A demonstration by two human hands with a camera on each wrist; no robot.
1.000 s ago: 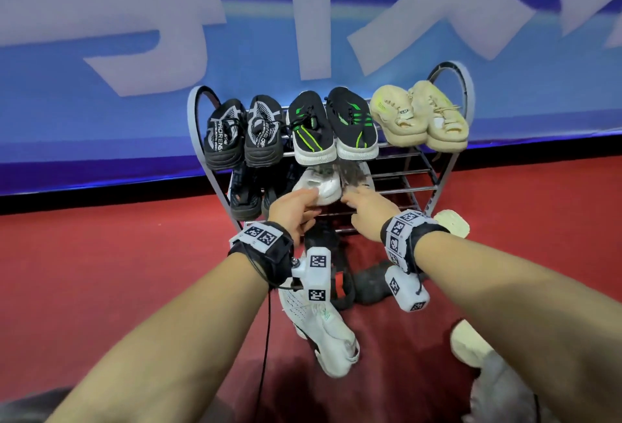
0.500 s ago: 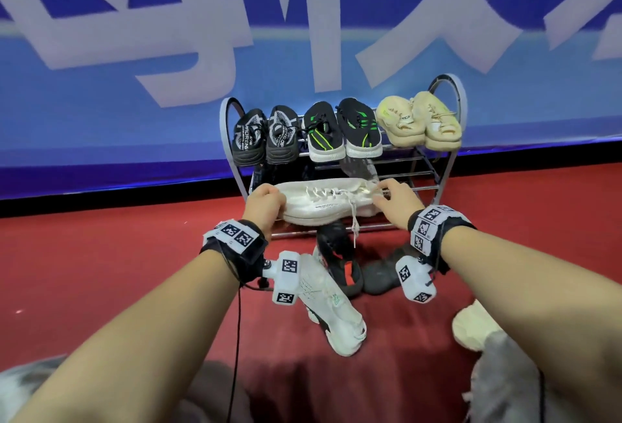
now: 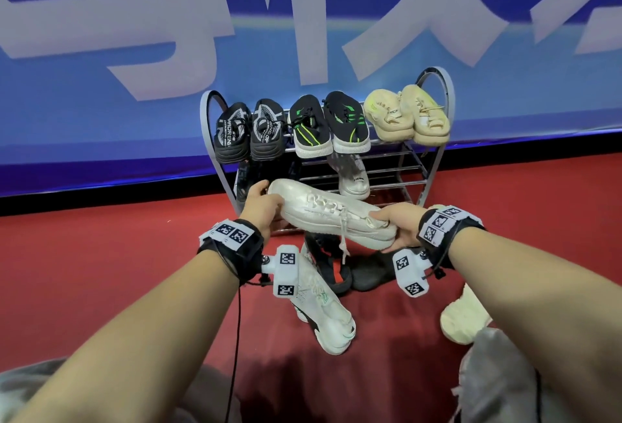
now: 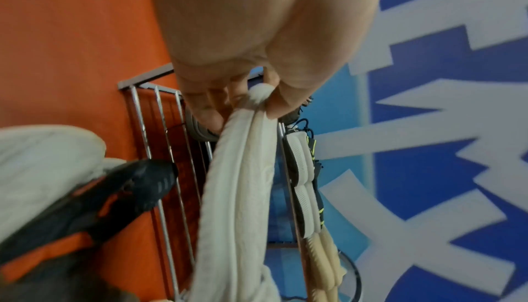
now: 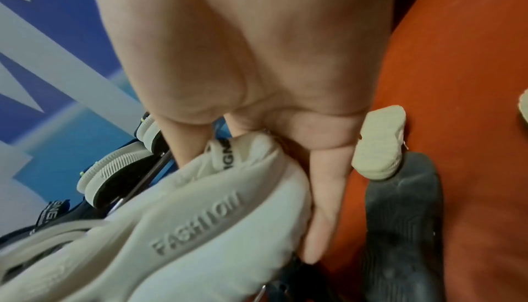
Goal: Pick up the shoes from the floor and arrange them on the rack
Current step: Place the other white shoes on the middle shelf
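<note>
1. Between the two hands, in front of the rack [image 3: 434,126] and clear of the floor, a white sneaker [image 3: 330,214] is held sideways, its toe to the person's left and its heel to the right, with a lace dangling below it.
2. The toe end is pinched by the left hand [image 3: 261,207]; in the left wrist view the thumb and fingers [image 4: 205,106] are seen curled round the sole edge.
3. The heel is cupped by the right hand [image 3: 400,224]; in the right wrist view the thumb is pressed by the heel tab while the fingers [image 5: 323,205] are laid along the underside of the sole.
4. The top shelf is filled by three pairs: black ones [image 3: 249,133], black-and-green ones [image 3: 330,129] and cream ones [image 3: 407,116].
5. On a lower shelf a similar pale shoe [image 3: 351,175] is seen, toe outward; it is judged to be the mate.
6. The step in hand is judged to be the placing of the held sneaker, carried but not yet set down.
7. A quarter turn is called for next, so that the shoe can be set on the bars beside the mate; the loose lace should be kept from catching on them.
8. On the red floor, a white-and-black sneaker [image 3: 323,308], dark shoes [image 3: 370,274] and a cream shoe [image 3: 464,318] remain to be picked up.
</note>
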